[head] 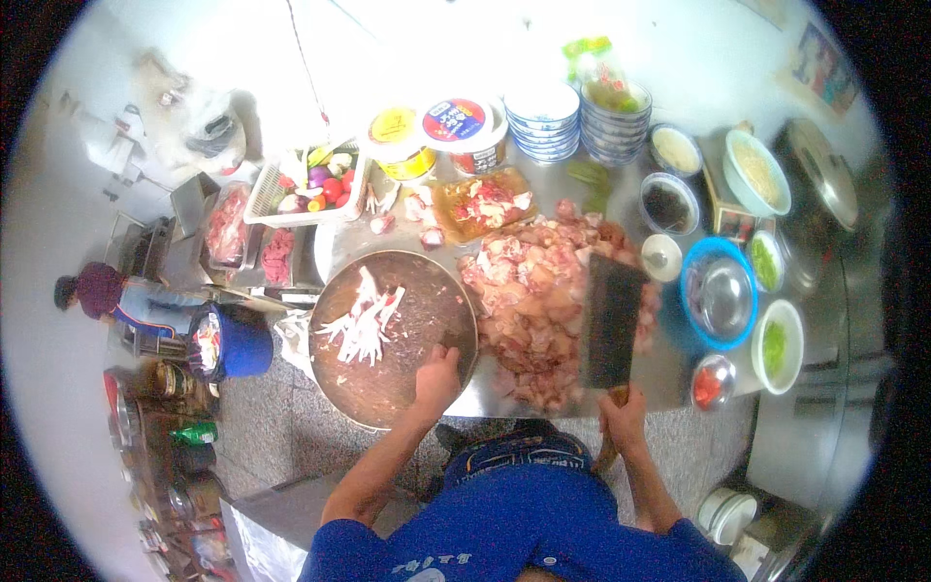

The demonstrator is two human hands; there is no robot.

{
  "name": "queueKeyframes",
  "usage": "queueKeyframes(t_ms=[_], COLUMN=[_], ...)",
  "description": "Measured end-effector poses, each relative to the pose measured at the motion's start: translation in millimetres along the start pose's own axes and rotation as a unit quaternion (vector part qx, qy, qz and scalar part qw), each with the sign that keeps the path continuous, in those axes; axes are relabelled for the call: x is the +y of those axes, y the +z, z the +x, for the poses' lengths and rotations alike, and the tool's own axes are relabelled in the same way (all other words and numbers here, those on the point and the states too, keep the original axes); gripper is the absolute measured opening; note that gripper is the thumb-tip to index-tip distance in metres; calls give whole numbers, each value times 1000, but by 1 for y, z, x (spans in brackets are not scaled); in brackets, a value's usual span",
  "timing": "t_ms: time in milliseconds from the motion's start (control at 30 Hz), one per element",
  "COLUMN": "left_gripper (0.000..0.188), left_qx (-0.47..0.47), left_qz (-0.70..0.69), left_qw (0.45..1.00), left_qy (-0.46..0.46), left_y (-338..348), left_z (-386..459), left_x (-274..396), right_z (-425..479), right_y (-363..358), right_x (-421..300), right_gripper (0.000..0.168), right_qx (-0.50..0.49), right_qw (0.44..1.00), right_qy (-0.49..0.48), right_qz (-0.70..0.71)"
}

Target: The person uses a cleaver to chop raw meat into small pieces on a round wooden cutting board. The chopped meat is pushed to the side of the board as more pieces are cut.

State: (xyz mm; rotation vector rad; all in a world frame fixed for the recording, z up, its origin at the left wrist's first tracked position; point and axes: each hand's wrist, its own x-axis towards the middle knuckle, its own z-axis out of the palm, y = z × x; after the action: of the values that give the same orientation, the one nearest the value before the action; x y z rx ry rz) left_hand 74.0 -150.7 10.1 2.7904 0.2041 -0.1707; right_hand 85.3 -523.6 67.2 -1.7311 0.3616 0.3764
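My right hand (624,418) is closed around the handle of a broad cleaver (611,320), held upright in front of a large heap of cut raw poultry pieces (531,291). On the right part of the round wooden chopping board (393,393) lies my left hand (438,371) with its fingers curled; whether it holds anything cannot be told. A pile of pale chicken feet (367,320) lies at the board's left centre. Beyond the heap, more raw pieces lie on a brown plastic sheet (451,218).
A white vegetable basket (305,218), lidded tubs (400,164) and stacked bowls (544,134) line the back. At right stand a blue-rimmed basin (687,320) and bowls of chopped greens (774,349). A blue bin (247,345) is at left, near a person in dark red (109,291).
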Motion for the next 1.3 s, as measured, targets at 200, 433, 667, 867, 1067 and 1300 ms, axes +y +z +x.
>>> queueKeyframes(t_ms=[200, 433, 667, 867, 1067, 1300], left_gripper=[16, 47, 38, 29, 22, 28], left_qx=[-30, 167, -103, -24, 283, 135], left_qz=[-1, -143, 229, 203, -229, -608], left_qw=[999, 976, 963, 979, 930, 730], left_qy=[33, 6, -96, 11, -58, -281], left_y=[-3, -74, -70, -66, -137, -26], left_z=[24, 153, 143, 93, 24, -72], left_x=[0, 19, -101, -136, -114, -163], right_z=[0, -10, -24, -49, -66, -43], right_y=[12, 26, 39, 56, 98, 111], right_x=[-7, -11, 12, 5, -12, 30], right_gripper=[15, 14, 21, 43, 57, 75], right_qx=[8, -2, -35, -120, -193, -268], right_qw=[1000, 999, 989, 967, 944, 901], right_qy=[-5, -54, -111, -64, -124, -131], right_qz=[-21, -4, -94, -214, -239, -315])
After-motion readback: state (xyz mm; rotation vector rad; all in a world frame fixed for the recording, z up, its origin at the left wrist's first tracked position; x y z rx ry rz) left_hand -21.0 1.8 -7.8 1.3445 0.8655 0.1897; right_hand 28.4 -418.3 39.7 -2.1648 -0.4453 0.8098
